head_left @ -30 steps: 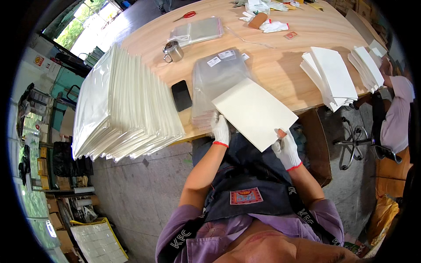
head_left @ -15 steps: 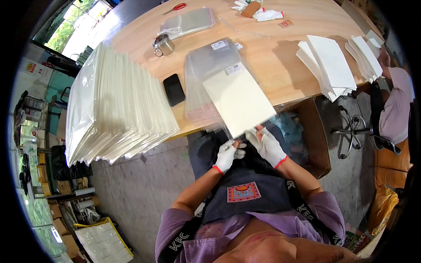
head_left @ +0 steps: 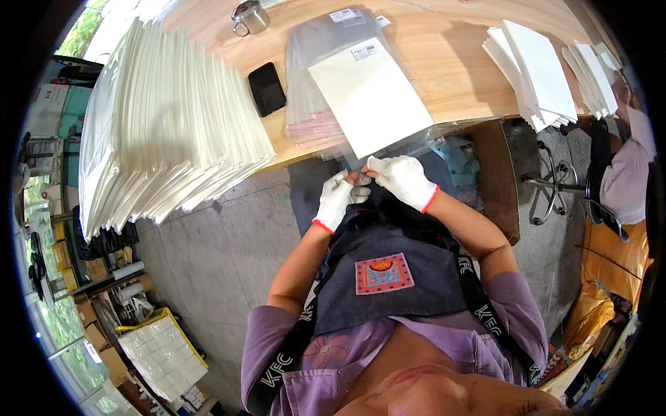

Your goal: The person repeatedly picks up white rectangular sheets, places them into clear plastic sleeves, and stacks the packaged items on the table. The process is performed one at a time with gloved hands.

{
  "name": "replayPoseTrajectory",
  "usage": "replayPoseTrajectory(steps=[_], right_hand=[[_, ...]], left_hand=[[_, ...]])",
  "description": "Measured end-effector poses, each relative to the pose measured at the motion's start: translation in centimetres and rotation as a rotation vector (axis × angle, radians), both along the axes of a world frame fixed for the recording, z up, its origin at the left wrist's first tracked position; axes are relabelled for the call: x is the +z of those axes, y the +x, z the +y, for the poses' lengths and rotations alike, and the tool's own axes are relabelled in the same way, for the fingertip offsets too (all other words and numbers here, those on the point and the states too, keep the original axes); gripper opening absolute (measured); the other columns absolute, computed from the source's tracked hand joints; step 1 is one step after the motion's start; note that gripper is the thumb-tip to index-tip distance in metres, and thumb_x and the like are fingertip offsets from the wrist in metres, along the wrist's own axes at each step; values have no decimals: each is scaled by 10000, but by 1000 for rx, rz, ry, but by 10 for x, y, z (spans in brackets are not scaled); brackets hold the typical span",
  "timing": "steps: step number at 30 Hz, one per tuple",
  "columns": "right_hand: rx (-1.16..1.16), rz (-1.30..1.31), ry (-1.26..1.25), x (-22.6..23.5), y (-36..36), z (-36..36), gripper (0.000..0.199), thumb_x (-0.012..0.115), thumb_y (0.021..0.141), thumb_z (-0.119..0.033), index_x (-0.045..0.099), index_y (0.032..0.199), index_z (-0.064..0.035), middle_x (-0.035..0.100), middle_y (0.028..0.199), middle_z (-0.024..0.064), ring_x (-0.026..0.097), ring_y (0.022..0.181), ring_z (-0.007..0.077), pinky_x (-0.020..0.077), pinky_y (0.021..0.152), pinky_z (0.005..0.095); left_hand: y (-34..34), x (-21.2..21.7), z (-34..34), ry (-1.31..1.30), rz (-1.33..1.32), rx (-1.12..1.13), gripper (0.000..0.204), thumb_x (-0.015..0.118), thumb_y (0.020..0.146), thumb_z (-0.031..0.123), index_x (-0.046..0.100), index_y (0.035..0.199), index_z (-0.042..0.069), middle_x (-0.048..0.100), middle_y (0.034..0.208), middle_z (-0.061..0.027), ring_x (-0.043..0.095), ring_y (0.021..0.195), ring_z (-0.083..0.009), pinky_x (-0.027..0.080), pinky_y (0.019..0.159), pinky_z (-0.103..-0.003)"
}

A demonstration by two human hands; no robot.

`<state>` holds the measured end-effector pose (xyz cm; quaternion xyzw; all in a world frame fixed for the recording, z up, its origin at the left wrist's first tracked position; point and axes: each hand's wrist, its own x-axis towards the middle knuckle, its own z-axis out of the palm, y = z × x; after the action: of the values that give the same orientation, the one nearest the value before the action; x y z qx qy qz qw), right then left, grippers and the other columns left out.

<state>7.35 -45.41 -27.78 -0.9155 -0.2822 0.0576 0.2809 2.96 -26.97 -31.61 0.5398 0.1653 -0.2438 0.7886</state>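
Observation:
A cream sheet or thin stack (head_left: 378,104) lies in a clear plastic bag (head_left: 416,142) with a white label, its near end jutting past the table edge. My left hand (head_left: 336,198), in a white glove with bare fingertips, is closed at the bag's near corner and seems to pinch the film. Against it, my right hand (head_left: 404,182), gloved the same way, is closed with thumb and finger together; what it pinches is too small to make out. Under the filled bag lies a pile of flat clear bags (head_left: 305,83) with pinkish near edges.
Left on the table stands a tall stack of filled clear bags (head_left: 173,125), beside a black phone (head_left: 267,89) and a metal mug (head_left: 250,18). White card stacks (head_left: 538,73) lie at right. Below the edge is a cardboard box (head_left: 496,177); another person (head_left: 628,166) sits far right.
My right hand has moved left along the bag's near end and now meets my left hand. The view has tilted down, so the table sits higher in the picture.

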Motion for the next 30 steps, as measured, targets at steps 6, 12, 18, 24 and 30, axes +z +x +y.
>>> replayPoseTrajectory(steps=[6,12,18,24,30], right_hand=[[160,-229,-205,-4,8,19,196,554,798,-274,496,874,-103,576,540,81,609,497,252,441,394,371],[109,318,416,5,12,-16,112,554,746,-136,525,816,-53,605,652,95,614,564,221,490,475,341],[-1023,217,1610,-79,16,-237,153,527,821,-151,544,868,-6,606,862,95,575,744,163,492,660,294],[-576,594,-405,-86,-44,-238,324,607,783,-251,551,1052,-77,584,1067,138,555,1009,298,456,844,407],[-270,-509,-103,-20,19,-131,382,708,639,-142,547,985,-154,572,1074,48,557,979,239,439,862,376]], left_hand=[[2,-2,3,26,-18,29,241,480,921,206,548,1028,0,634,916,-89,623,733,-181,518,641,-286],[-1,-8,-2,35,13,142,268,547,892,249,566,979,-4,643,871,-115,627,678,-179,523,614,-282],[-12,-1,13,307,-137,12,314,484,927,259,577,953,-40,649,926,-133,619,704,-157,504,630,-260],[-12,10,29,1086,-825,-54,152,584,813,93,607,955,42,630,945,-80,598,827,-203,477,707,-308],[24,7,8,1367,-1501,-91,287,669,615,19,616,895,55,567,1080,-73,479,1050,-309,424,867,-427]])
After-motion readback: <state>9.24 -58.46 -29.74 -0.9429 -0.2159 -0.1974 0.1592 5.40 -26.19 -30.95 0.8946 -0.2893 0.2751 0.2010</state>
